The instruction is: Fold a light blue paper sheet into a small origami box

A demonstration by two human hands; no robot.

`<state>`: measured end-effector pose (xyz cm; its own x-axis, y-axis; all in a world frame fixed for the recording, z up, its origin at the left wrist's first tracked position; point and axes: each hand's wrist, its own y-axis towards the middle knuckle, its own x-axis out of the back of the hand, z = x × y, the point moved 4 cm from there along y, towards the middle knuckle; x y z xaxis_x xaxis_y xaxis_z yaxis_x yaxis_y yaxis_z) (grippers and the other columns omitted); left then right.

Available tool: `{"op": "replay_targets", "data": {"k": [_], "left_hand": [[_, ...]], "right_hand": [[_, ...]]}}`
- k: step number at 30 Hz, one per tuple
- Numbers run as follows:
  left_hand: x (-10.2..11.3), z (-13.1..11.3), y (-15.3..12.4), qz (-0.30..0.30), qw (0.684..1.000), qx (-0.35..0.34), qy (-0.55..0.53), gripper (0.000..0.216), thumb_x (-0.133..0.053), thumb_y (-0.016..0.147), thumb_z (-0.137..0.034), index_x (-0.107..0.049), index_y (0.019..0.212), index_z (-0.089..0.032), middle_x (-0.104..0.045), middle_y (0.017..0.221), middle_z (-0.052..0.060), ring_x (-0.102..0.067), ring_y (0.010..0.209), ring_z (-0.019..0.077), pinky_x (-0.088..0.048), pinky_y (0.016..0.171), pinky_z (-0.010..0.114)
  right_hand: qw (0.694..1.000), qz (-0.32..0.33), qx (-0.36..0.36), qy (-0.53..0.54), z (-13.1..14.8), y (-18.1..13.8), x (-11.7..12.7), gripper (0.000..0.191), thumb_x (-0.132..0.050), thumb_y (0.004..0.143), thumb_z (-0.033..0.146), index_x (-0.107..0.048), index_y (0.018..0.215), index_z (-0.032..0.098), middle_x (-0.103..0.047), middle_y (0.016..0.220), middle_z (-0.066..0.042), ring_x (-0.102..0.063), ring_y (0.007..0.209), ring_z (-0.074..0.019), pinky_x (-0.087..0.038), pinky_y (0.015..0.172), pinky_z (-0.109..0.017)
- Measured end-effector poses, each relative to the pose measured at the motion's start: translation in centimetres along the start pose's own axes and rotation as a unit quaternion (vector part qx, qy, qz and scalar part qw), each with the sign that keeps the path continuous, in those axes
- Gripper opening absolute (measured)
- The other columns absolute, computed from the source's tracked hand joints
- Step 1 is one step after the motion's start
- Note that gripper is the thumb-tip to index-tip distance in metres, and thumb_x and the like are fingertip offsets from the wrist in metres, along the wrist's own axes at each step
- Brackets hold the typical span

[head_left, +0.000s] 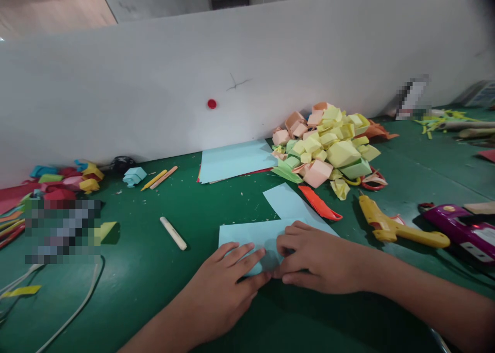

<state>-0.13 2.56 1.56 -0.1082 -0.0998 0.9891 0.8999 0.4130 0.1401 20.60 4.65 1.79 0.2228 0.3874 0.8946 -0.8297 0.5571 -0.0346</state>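
A light blue sheet of paper (247, 232) lies close in front of me, its near edge bent up under my fingers. My left hand (230, 283) rests on its left part with the fingers stretched and spread. At the near edge, the curled fingers and thumb of my right hand (323, 260) pinch the paper, and the fingertips of both hands almost meet there. Another blue paper piece (284, 201) sticks out behind the sheet. An orange-red cutter (319, 203) lies against that piece. My palms and part of the near edge are hidden.
A heap of folded paper shapes (328, 147) stands at the back right, near stacked blue sheets (235, 160). To the right are a yellow glue gun (398, 227) and a purple device (464, 229). A white marker (172, 233) and a cable (83, 304) lie left.
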Motion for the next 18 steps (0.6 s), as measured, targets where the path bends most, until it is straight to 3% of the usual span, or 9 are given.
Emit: {"op": "replay_targets", "data": {"k": [18], "left_hand": [[-0.26,0.40,-0.13,-0.003,1.000,0.001,0.001,0.033,-0.047,0.106,-0.031,-0.063,0.134,-0.029,-0.060,0.146,0.006,-0.059,0.129,0.0290,-0.040,0.108,0.048]], "right_hand": [[1.000,0.007,-0.006,-0.001,-0.09,-0.15,-0.07,0.028,-0.050,0.104,0.041,-0.075,0.110,0.031,-0.060,0.100,-0.003,-0.051,0.093,-0.0214,-0.032,0.086,-0.040]]}}
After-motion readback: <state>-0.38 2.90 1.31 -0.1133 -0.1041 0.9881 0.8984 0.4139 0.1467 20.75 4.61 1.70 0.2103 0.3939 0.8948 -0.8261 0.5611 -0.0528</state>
